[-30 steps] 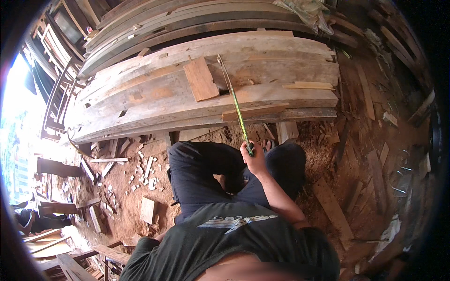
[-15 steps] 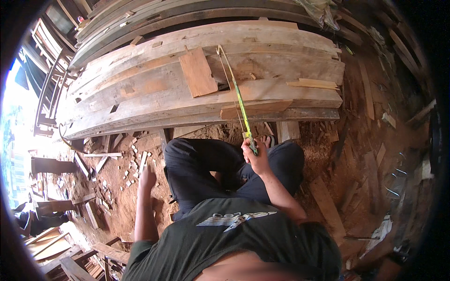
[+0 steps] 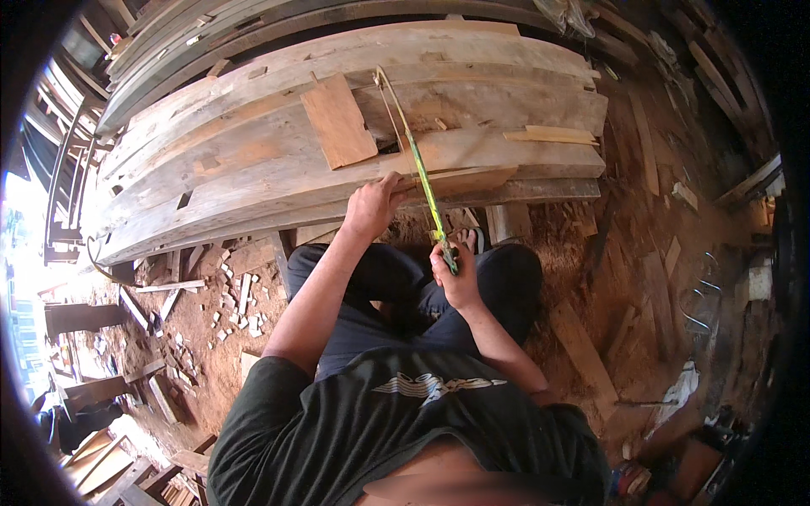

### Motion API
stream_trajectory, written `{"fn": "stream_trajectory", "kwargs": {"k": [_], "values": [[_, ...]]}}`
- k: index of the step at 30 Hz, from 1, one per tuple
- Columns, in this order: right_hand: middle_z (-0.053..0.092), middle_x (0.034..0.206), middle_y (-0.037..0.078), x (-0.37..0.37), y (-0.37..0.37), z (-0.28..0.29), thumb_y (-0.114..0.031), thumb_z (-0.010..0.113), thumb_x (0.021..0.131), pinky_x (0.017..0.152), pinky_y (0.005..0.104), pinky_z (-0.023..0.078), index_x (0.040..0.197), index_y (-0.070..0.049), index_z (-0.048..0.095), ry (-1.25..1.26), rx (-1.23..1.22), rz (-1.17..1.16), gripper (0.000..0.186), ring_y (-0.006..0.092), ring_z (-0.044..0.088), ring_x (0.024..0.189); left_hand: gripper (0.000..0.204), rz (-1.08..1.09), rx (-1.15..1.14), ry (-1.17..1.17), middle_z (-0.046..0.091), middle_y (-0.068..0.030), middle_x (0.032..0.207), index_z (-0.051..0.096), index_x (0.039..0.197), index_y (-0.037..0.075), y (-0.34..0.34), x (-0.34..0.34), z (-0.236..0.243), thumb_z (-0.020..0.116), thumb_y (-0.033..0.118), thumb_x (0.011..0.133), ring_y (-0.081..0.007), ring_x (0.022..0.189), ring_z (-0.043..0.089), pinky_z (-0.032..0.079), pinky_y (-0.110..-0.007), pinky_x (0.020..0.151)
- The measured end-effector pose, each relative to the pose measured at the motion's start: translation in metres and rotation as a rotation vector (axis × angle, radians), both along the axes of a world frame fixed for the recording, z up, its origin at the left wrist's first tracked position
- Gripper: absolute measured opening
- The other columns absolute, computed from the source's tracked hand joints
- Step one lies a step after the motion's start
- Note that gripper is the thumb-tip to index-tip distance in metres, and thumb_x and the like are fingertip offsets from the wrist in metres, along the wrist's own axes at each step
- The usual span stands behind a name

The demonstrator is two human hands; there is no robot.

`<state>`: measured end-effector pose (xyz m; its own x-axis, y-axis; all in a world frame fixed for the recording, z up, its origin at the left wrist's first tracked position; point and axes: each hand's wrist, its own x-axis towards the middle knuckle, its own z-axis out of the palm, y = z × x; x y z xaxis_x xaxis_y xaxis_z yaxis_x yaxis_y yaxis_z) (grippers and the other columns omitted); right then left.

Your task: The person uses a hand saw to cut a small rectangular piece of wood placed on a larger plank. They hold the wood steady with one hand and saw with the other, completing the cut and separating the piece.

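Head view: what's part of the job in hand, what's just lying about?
Likely in use:
- yellow-green saw, gripped in the right hand
- wood strip, left hand at its left end
- stacked beams under the strip

Apparently lying about:
- flat brown board on the beams
- pale splintered strips
- loose plank on the ground

saw handle [image 3: 450, 260] partly hidden, upper planks [image 3: 253, 32] cut off
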<state>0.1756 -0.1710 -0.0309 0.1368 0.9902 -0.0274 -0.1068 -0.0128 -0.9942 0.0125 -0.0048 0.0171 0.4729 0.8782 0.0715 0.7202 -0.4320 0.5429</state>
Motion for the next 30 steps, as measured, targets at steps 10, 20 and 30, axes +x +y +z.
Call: {"fn": "stream_trajectory", "kwargs": {"k": [10,20,30], "values": [[0.054,0.069,-0.004,-0.013,0.005,0.015,-0.015,0.069,0.096,0.050,0.0234,0.038,0.092,-0.008,0.057,0.189,-0.039,-0.065,0.015,0.0046,0.048,0.054,0.023,-0.049,0.082,0.054,0.071,-0.0189,0.097,0.056,0.114,0.011,0.007,0.002,-0.016,0.062,0.016,0.092,-0.0448,0.092,0.067,0.052,-0.055,0.075],[0.052,0.065,-0.005,-0.003,0.039,0.019,-0.020,0.068,0.098,0.044,0.0225,0.037,0.091,-0.011,0.054,0.118,-0.057,0.007,0.018,0.0047,0.046,0.049,0.018,-0.059,0.035,0.071,0.070,-0.0192,0.099,0.055,0.109,0.008,0.005,0.006,-0.001,0.061,0.015,0.093,-0.0448,0.093,0.067,0.052,-0.057,0.076],[0.049,0.065,-0.006,-0.011,0.006,0.020,-0.017,0.065,0.098,0.046,0.0235,0.035,0.089,-0.012,0.054,0.268,-0.107,-0.002,0.016,0.0047,0.045,0.051,0.019,0.079,0.015,0.061,0.068,-0.0202,0.102,0.056,0.107,0.008,0.018,0.015,-0.016,0.061,0.021,0.095,-0.0449,0.094,0.066,0.053,-0.054,0.077]]}}
